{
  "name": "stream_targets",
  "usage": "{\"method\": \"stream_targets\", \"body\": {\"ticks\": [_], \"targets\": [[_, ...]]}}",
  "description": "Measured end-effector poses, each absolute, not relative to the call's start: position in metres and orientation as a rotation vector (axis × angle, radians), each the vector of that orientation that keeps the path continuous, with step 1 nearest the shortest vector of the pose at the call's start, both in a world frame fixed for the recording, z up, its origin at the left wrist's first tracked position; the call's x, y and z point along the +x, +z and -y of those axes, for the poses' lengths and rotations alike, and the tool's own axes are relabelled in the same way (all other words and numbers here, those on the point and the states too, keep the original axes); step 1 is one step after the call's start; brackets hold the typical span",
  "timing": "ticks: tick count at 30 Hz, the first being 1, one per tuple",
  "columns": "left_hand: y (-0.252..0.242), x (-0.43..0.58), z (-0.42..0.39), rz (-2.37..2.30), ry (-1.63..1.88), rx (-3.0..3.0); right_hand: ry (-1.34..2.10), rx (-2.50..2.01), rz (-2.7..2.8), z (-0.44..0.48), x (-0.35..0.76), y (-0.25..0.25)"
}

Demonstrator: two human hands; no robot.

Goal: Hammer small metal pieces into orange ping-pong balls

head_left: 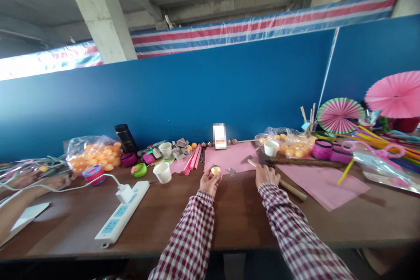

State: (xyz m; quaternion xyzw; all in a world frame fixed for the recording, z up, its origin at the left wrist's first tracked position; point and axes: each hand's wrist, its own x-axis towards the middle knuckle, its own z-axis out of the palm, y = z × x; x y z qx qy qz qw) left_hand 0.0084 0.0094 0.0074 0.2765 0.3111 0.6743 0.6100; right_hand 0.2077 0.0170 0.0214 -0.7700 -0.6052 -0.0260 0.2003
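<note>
At the table (236, 223), the outstretched left hand (210, 182) pinches a ball (215, 170).

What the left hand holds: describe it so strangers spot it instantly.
Below the blue partition is a brown table. Near the middle, by a pink sheet, the left hand holds a small yellowish ball. Unlike the bagged orange balls, it shows dark on top.

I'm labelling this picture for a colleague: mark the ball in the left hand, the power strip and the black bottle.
Ball (215, 170): head view, on its visible front.
Power strip (123, 213): head view, middle of its top face.
Black bottle (126, 139): head view, middle of its side.
</note>
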Motion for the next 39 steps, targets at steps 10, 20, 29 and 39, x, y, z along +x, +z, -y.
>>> {"method": "stream_targets", "body": {"ticks": [10, 20, 29, 39], "targets": [[-0.002, 0.004, -0.015, -1.049, 1.692, 0.977, -0.259, -2.022, 1.91, -0.016, 0.202, 0.023], [-0.011, -0.008, -0.022, -1.546, 1.676, 1.27, -0.637, -1.316, 2.105, 0.009, 0.161, 0.036], [-0.011, -0.01, -0.023, -1.633, 1.604, 1.338, -0.691, -1.34, 2.014, 0.01, 0.159, 0.031], [-0.009, -0.008, -0.02, -1.744, 1.61, 1.339, -0.713, -1.32, 2.018, 0.005, 0.162, 0.026]]}}
